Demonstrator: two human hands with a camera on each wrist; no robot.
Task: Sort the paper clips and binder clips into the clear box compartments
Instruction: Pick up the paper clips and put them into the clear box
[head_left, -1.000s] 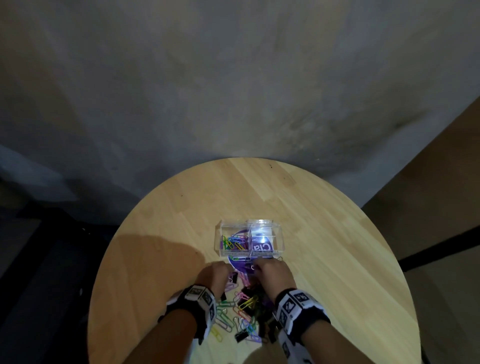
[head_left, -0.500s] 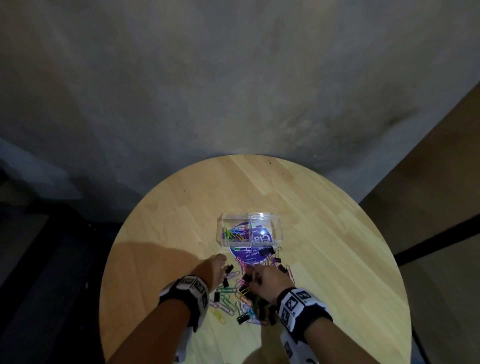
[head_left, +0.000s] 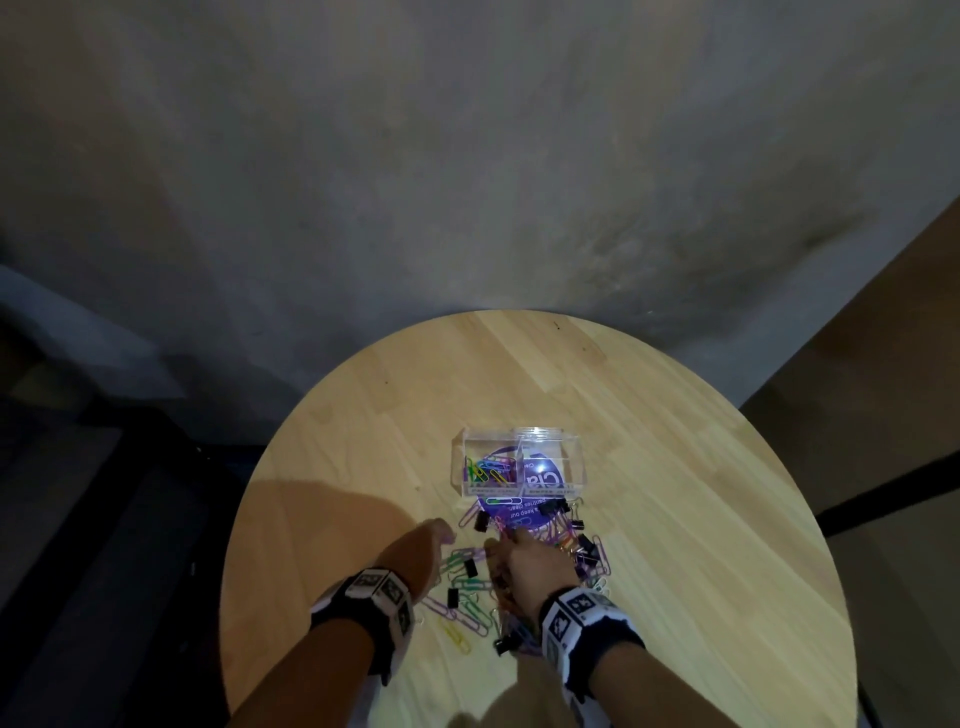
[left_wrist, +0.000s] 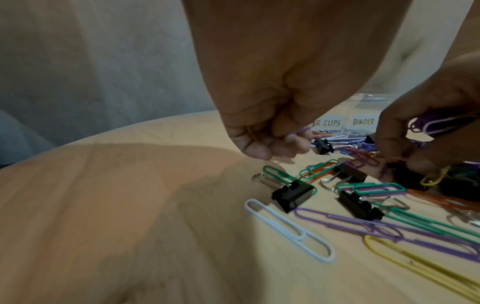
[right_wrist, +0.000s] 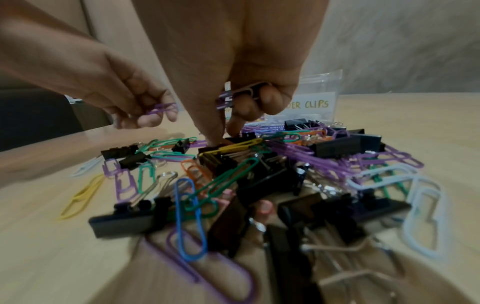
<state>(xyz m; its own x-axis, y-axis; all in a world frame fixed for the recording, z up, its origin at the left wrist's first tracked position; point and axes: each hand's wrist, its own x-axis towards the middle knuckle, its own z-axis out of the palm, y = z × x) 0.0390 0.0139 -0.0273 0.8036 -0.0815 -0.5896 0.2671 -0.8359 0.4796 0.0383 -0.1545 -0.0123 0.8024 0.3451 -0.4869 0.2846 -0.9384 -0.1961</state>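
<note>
The left hand (head_left: 418, 553) pinched a purple paper clip (right_wrist: 162, 108) between thumb and fingertips, clear of the tabletop (head_left: 675, 467). The right hand (head_left: 530, 566) kept several purple and white paper clips (right_wrist: 240, 92) tucked under its curled fingers while its index fingertip and thumb reached down into the mixed pile (right_wrist: 259, 174) of paper clips and black binder clips. I judged the step in hand to be gathering paper clips for a drop. The clear box (head_left: 522, 462) stood beyond both hands, toward the far edge of the tabletop, its long axis running left to right and its labelled front facing the hands. Its left compartment (head_left: 488, 467) already held coloured paper clips, and I read the left hand as slightly nearer to it. The pinched clip's long axis pointed roughly rightward, toward the right hand. The right compartment (head_left: 550, 462) looked nearly empty of binder clips.
</note>
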